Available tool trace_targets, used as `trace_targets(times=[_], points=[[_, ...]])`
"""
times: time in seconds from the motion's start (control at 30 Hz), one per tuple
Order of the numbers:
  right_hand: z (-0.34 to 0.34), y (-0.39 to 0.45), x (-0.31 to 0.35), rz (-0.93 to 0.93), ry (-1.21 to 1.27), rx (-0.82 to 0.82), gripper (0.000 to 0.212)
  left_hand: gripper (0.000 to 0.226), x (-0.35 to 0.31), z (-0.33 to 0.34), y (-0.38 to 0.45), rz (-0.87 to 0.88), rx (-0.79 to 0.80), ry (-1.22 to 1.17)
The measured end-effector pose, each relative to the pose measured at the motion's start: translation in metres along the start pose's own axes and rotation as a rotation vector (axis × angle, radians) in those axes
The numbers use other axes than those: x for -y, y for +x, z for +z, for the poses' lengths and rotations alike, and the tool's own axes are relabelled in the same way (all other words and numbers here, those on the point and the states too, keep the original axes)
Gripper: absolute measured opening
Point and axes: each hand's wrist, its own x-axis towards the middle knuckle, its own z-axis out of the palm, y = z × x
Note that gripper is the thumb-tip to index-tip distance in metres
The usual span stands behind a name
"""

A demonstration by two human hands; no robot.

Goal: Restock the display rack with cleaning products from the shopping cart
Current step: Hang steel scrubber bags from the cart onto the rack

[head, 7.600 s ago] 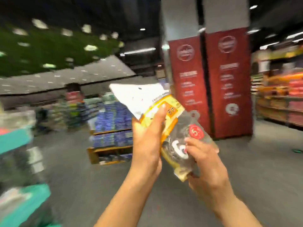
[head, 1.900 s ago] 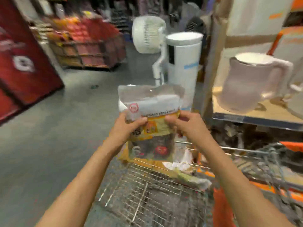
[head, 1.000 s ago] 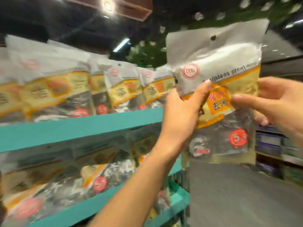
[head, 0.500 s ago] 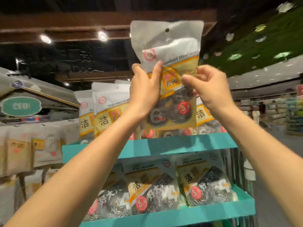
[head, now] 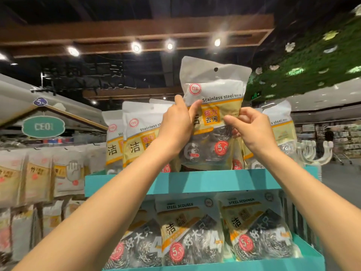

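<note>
— Both hands were up at the top tier. What did the left hand (head: 176,126) have?

— It gripped the left edge of the stainless steel scourer pack (head: 212,114), thumb across the printed front, other fingers hidden behind the bag.

— And the right hand (head: 251,127)?

— It pinched the pack's right edge with curled fingers, about level with the left one.

— Which way did the pack point?

— Its long axis stood close to vertical, leaning a little. The white header with the hang hole was at the top, the clear window with the red price sticker at the bottom, and the printed face was turned toward the camera.

— Where was it relative to the rack?

— It was held above the front lip of the teal top shelf (head: 195,181), its lower edge just over that lip, in front of the matching packs (head: 140,133) standing upright there in a row. Whether it touched them I couldn't tell.

— Anything below?

— The lower shelf (head: 310,260) carried steel scourer packs (head: 191,229) leaning back. To the left, other bagged goods (head: 35,173) hung in rows, blurred, under an oval teal sign (head: 43,126).
</note>
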Motion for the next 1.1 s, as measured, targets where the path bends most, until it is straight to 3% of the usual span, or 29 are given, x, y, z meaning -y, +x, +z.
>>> trace_targets(times=[0.3, 0.5, 0.8, 0.93, 1.0, 1.1], points=[[0.007, -0.003, -0.027, 0.105, -0.156, -0.026, 0.012, 0.048, 0.021, 0.021, -0.016, 0.02, -0.039, 0.212], [0.022, 0.002, -0.033, 0.167, -0.261, 0.066, 0.017, 0.068, 0.033, 0.02, -0.031, 0.025, -0.034, 0.328], [0.022, -0.002, -0.027, 0.231, -0.439, 0.141, 0.041, 0.035, 0.042, 0.025, -0.047, 0.057, 0.049, 0.362], [0.019, -0.008, -0.02, 0.208, -0.419, 0.068, 0.042, 0.032, 0.035, 0.018, -0.051, 0.06, 0.026, 0.302], [0.01, -0.015, -0.017, 0.211, -0.375, 0.028, 0.037, 0.031, 0.023, 0.017, -0.054, 0.086, 0.019, 0.276], [-0.015, -0.033, -0.008, 0.097, -0.571, -0.032, 0.01, 0.024, -0.009, 0.029, -0.058, 0.17, 0.036, 0.174]])
